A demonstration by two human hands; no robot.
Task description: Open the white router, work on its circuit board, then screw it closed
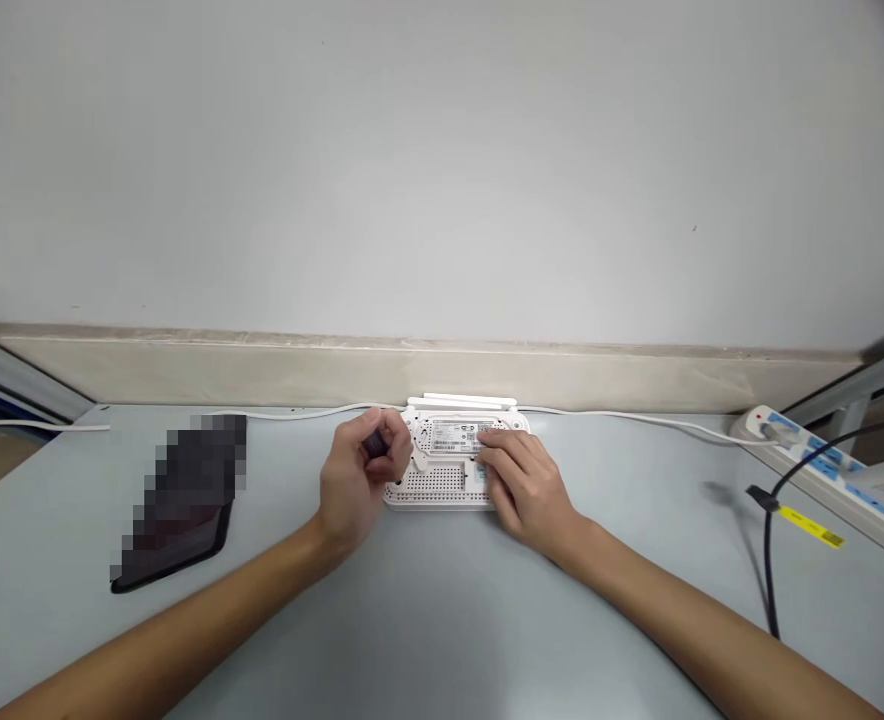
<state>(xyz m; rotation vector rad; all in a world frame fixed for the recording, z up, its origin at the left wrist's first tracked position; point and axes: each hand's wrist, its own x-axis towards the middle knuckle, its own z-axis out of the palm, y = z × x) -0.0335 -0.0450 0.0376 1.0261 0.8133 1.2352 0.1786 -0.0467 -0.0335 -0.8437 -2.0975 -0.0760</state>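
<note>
A white router (442,480) lies underside up against the wall edge, its label (453,437) and vent holes facing me. Its white antennas (464,402) are folded along the far side. My left hand (359,470) is closed in a fist at the router's left end, around a dark handle (374,443) that appears to be a screwdriver's; its tip is mostly hidden under my fingers. My right hand (528,485) grips the router's right part, fingertips pressed on the underside near the label and thumb toward the near edge.
At left lies a dark phone-like device (187,530), partly pixelated. On the right stands a white and blue power strip (847,480) with plugs in it. A black cable (769,570) with a yellow tag (809,526) hangs nearby. White cables (637,418) run along the wall.
</note>
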